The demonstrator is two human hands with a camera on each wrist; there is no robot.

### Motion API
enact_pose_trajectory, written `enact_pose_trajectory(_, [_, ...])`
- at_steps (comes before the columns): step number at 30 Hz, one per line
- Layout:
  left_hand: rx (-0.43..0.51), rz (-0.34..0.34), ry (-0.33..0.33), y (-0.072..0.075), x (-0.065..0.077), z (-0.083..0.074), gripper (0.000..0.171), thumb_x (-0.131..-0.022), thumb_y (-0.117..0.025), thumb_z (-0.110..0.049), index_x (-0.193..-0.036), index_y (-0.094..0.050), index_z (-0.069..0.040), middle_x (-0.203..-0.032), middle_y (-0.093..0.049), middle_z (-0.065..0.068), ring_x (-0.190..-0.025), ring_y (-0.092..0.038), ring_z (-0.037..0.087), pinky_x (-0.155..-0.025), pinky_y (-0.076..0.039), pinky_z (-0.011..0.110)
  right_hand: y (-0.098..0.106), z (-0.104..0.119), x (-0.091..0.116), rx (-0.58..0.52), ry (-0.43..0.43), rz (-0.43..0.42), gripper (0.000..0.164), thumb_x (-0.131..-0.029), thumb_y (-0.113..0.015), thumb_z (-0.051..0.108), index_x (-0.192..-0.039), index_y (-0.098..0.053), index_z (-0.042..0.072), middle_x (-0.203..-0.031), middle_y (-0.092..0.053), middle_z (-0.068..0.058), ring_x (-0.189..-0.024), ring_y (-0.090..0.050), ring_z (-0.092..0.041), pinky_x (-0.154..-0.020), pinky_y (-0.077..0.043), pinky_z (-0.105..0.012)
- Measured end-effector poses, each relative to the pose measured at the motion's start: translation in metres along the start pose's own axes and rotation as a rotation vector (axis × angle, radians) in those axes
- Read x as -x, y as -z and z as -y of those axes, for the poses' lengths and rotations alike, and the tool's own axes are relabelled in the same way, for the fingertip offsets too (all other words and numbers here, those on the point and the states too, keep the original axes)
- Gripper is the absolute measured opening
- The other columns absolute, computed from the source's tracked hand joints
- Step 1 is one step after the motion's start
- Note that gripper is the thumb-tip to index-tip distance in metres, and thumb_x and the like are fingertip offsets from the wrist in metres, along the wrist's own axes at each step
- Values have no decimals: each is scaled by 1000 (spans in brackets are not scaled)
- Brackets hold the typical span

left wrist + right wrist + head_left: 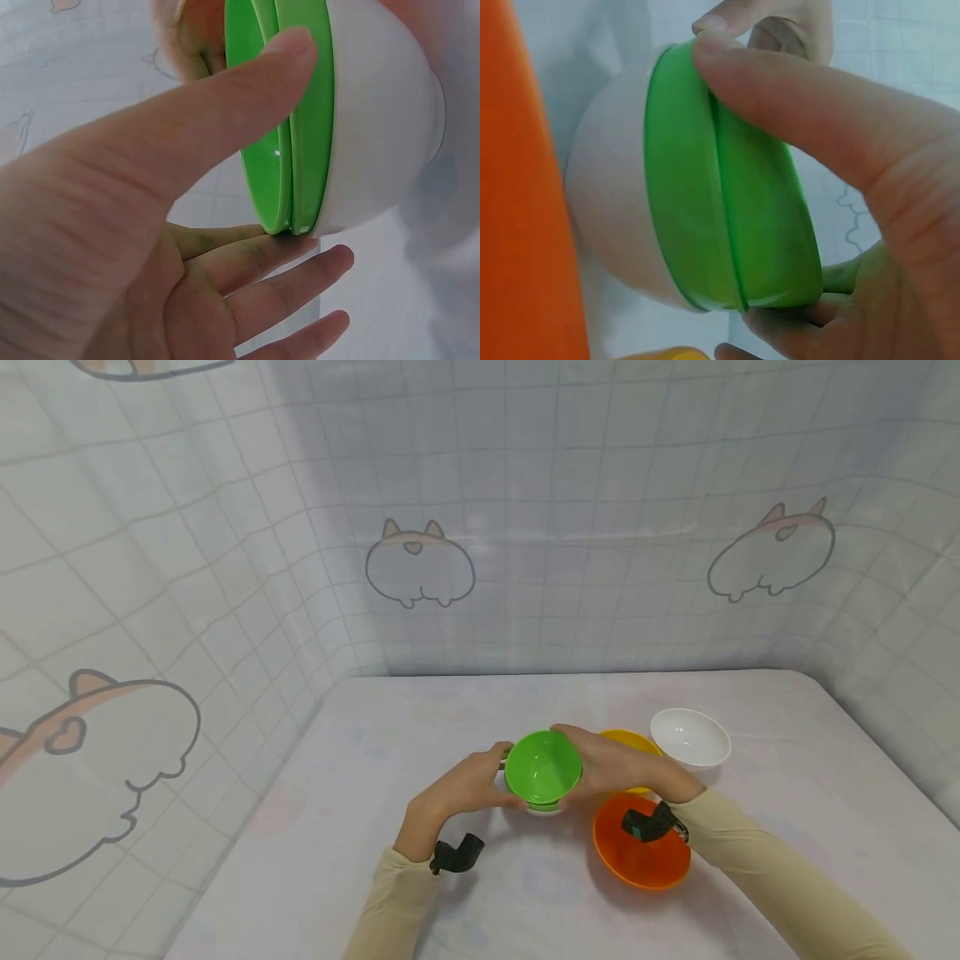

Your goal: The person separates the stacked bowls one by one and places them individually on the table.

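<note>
Two nested green bowls [543, 768] sit inside a white bowl [379, 120] in front of me, their green rims standing above its edge. My left hand [471, 781] grips the stack from the left, thumb across the green rims and fingertips at the opposite side. From the right, my right hand [613, 767] holds the same green bowls between thumb and fingers. In the right wrist view the upper green bowl [769, 217] sits a little askew in the lower one, with a dark seam between them.
An orange bowl [637, 860] stands at the front right, below my right wrist. Behind my right hand is a yellow bowl [632, 741], partly hidden. Another white bowl [690, 739] stands farther right. A grid-patterned curtain [555, 527] rises behind the cloth-covered table [337, 860].
</note>
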State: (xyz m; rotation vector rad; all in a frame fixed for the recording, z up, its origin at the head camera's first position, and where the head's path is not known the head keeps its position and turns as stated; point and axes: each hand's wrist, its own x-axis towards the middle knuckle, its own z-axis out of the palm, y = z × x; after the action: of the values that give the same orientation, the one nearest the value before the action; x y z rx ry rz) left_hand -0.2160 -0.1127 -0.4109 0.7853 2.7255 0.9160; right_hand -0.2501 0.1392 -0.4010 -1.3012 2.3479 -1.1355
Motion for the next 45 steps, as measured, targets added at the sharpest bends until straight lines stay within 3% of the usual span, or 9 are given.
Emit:
enact_pose_trajectory(21, [5, 0, 7, 1, -1, 0, 90, -75, -84, -35, -144, -36, -3, -140, -49, 10, -127, -48, 23, -103, -41, 38, 2, 10, 10, 9, -151, -129, 102, -65, -90, 31, -142, -31, -1, -128, -52, -9, -111, -54, -24, -91, -49, -40])
enact_pose_trajectory(28, [0, 5, 13, 2, 0, 0, 89, -76, -83, -37, -143, -37, -2, -139, -50, 11, -127, -49, 25, -103, -42, 39, 6, 18, 19, 32, -235, -199, 106, -65, -90, 33, -145, -29, 1, -128, -54, -8, -111, -55, -23, -92, -49, -40])
enact_pose_trajectory(35, [6, 13, 14, 4, 0, 0, 89, -76, -83, -35, -143, -36, 1, -139, -50, 13, -127, -49, 27, -102, -42, 41, 12, 20, 25, 76, -230, -246, 105, -68, -87, 40, -145, -28, -1, -129, -53, -12, -113, -54, -27, -92, -49, -44])
enact_pose_trajectory(45, [-10, 18, 8, 3, -2, 1, 90, -76, -83, -36, -142, -36, 2, -139, -49, 15, -126, -50, 28, -101, -43, 41, 21, 23, 44, 27, -276, -310, 105, -70, -86, 38, -148, -26, 3, -133, -50, -13, -115, -52, -28, -94, -47, -48])
